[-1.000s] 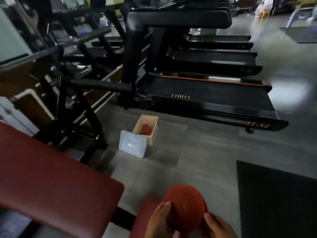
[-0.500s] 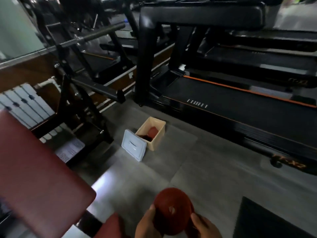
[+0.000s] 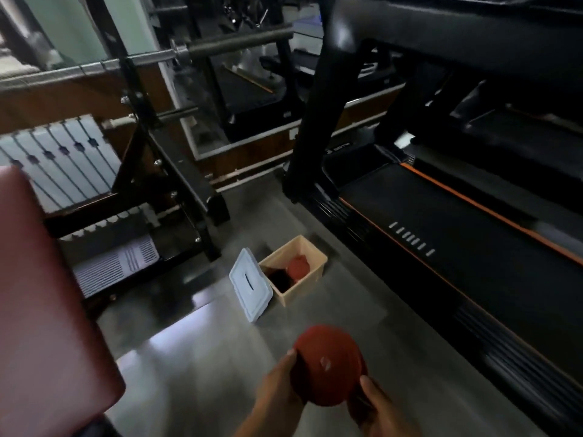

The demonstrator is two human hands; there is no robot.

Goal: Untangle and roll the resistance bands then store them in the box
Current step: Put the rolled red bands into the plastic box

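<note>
A tightly rolled red resistance band [image 3: 328, 365] forms a round disc low in the view. My left hand [image 3: 277, 389] grips its left edge and my right hand [image 3: 378, 408] grips its lower right edge. Further off on the grey floor stands an open beige box [image 3: 310, 280]. Inside it lie another rolled red band [image 3: 298, 268] and a dark rolled band [image 3: 280, 279]. The box's white lid [image 3: 250, 285] leans against its left side.
A black treadmill [image 3: 457, 247] with an orange stripe runs along the right of the box. A black weight rack [image 3: 176, 171] with a barbell stands at the left rear. A red padded bench [image 3: 47, 310] fills the left foreground.
The view has swung left and moved closer to the box, which now looks larger. Both hands keep hold of the rolled red band, now higher in the view.
</note>
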